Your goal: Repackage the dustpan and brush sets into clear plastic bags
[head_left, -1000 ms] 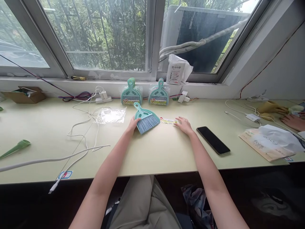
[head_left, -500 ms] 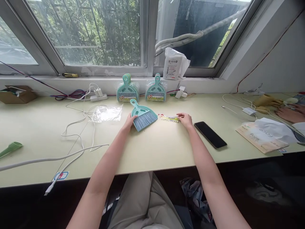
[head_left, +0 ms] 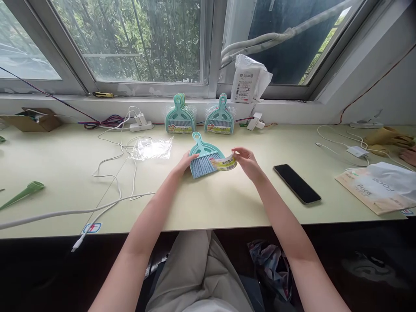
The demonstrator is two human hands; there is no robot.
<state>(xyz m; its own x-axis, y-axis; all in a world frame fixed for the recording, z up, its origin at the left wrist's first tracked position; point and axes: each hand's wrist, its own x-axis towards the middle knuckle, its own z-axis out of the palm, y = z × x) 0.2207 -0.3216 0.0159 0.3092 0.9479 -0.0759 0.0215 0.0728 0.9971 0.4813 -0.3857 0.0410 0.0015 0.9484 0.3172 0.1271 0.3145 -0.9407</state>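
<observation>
A small teal dustpan (head_left: 202,145) with a blue-bristled brush (head_left: 204,165) set in it is gripped at its left edge by my left hand (head_left: 187,162), thumb over the front. My right hand (head_left: 246,160) pinches the right end of a yellow printed paper label (head_left: 226,163). The label bends slightly, and its left end overlaps the right side of the bristles. Behind them, two stacks of like dustpan sets in clear wrap, a left stack (head_left: 180,116) and a right stack (head_left: 220,116), lean against the wall under the window.
Crumpled clear plastic wrap (head_left: 152,148) and white cables (head_left: 107,162) lie to the left. A black phone (head_left: 297,183) and a tissue pack (head_left: 373,186) are on the right. Another person's hand (head_left: 408,156) shows at the right edge.
My right hand has lifted the label off the table and brought it left, over the brush's right side. The dustpan, still in my left hand, stands slightly more upright. The view has shifted.
</observation>
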